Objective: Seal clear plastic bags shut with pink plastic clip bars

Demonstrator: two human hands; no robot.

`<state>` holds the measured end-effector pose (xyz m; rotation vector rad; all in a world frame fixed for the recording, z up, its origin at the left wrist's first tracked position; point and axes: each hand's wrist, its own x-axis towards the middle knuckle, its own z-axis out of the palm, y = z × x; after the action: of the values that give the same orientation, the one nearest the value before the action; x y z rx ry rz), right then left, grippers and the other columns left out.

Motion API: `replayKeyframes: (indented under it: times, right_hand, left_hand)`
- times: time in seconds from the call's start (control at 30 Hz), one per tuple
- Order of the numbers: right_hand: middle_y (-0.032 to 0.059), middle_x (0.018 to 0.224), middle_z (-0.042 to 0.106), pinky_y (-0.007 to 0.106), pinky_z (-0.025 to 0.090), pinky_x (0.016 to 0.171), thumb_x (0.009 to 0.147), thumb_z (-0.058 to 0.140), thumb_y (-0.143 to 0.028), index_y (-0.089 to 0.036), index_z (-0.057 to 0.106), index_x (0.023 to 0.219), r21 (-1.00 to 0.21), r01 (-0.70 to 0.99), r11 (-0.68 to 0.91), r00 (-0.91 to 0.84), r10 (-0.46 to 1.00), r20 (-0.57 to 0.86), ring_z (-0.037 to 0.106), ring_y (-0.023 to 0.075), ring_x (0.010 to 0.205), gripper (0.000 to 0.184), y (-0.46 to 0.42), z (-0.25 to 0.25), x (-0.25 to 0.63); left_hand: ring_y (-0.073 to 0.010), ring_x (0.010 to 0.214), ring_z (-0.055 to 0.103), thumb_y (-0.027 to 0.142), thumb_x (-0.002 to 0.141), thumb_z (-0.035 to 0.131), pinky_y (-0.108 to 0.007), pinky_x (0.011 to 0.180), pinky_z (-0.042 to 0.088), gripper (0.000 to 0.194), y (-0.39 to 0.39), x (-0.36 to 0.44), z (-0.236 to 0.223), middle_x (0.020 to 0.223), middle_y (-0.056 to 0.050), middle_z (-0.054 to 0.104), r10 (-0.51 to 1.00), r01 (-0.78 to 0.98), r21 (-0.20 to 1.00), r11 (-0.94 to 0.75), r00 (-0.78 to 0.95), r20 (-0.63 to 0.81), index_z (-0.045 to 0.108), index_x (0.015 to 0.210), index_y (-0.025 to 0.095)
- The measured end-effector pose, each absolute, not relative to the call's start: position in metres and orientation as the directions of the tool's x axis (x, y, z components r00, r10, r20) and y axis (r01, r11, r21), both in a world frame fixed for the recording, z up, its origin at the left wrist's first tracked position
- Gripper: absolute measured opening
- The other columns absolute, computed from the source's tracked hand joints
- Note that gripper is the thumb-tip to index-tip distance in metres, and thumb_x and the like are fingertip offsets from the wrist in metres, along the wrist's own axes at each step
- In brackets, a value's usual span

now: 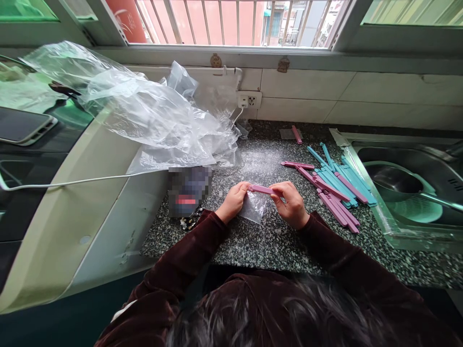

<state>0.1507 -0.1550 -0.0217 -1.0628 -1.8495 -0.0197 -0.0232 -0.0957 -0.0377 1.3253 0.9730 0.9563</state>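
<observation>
A long pink plastic bag clip [262,189] is held level between my hands over the counter. My left hand [233,201] pinches its left end, and my right hand [290,203] grips its right end between thumb and fingers. Just below the clip lies a small clear plastic bag [253,207], close to my left fingers; whether they also hold it I cannot tell. To the right of my right hand are several loose pink clips [334,208] and a heap of blue clips [352,178]. One more pink clip [297,134] rests farther back beside a small clear bag [287,134].
Large crumpled clear plastic bags [155,115] cover the back left. A white cable [79,182] runs to a wall socket [249,100]. A blurred dark item [190,190] lies left of my hands. At right is a metal sink [376,144] with a green basket [419,209].
</observation>
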Motion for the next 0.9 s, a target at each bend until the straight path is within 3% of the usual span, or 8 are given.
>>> replayKeyframes:
  times: [0.43,0.9]
  right_hand:
    - [0.0071,0.086,0.062,0.037,0.049,0.072,0.084,0.051,-0.016,-0.019,0.055,0.096,-0.453,0.647,0.613,-0.115,0.667,0.737,0.056,0.0189,0.081,0.013,-0.1572,-0.0193,0.1484]
    - [0.0067,0.086,0.063,0.037,0.048,0.073,0.084,0.052,-0.019,-0.019,0.057,0.094,-0.495,0.659,0.567,-0.038,0.682,0.731,0.057,0.0199,0.085,0.011,-0.1604,-0.018,0.1476]
  left_hand:
    - [-0.0124,0.063,0.043,0.025,0.085,0.047,-0.023,0.063,0.035,0.022,-0.094,-0.0244,-0.0348,0.064,0.001,0.052,0.945,0.028,0.999,0.022,0.324,-0.03,0.058,0.07,0.014]
    - [-0.0128,0.063,0.044,0.035,0.084,0.047,-0.023,0.063,0.038,0.027,-0.0954,-0.0235,-0.029,0.064,0.0,0.053,0.936,0.05,0.999,0.003,0.351,-0.02,0.056,0.067,0.015]
